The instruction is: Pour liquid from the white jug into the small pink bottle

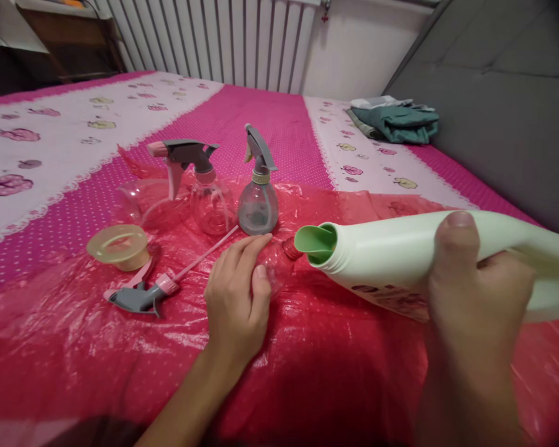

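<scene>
Left hand [236, 292] down on the red plastic sheet [335, 366], its fingers [251, 245] curled around a small clear bottle [276, 268] and gripping it at the body. The bottle leans over, long axis running from the palm up and to the right, red open neck toward the jug. Right hand [475, 298] is clenched round a big pale-green detergent jug [410, 261], thumb on top, holding it almost level. The jug's long axis runs right to left, and its green spout [317, 242] sits just beside the little bottle's neck, a shade above it, mouth to mouth; touching or not, I cannot tell. Beyond the left fingers stands a grey spray bottle [259, 205], a pink-trigger one [200, 186] next to it. A loose trigger head [142, 297] lies left of the hand, near a yellowish funnel [120, 246]. It all sits on a pink bed [261, 118].
</scene>
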{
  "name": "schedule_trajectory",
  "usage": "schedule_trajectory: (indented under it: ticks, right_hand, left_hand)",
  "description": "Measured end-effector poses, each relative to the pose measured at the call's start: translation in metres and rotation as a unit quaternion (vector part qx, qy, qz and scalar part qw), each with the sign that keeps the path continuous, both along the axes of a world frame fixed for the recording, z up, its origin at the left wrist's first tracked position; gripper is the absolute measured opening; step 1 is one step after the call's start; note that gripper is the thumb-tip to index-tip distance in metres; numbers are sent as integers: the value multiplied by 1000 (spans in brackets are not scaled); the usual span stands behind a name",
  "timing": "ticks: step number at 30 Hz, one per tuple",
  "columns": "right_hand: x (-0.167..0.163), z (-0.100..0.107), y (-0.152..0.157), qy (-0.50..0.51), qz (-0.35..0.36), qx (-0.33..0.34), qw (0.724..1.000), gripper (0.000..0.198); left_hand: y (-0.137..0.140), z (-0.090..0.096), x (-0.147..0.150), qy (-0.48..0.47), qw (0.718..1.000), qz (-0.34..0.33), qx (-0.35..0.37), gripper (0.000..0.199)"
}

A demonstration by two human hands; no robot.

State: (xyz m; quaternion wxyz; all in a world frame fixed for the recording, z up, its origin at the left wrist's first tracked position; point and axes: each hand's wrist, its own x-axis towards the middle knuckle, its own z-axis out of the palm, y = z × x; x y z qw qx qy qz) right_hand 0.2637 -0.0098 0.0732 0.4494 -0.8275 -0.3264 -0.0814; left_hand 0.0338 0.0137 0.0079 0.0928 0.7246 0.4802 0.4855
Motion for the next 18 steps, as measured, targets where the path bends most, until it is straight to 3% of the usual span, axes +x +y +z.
schedule_trajectory:
  ticks: [5,12,18]
  right_hand:
    - [-2,7,-4,62,-4,-4,998,74]
    - [7,2,-8,97,9,-7,995,84]
    - [3,6,-4,51,6,-27,998,81]
  left_hand:
    - [0,0,0,0,1000,2,-1,41]
    - [0,0,0,1,1000,3,-1,41]
    - [-1,1,-1,1,1000,5,-9,41]
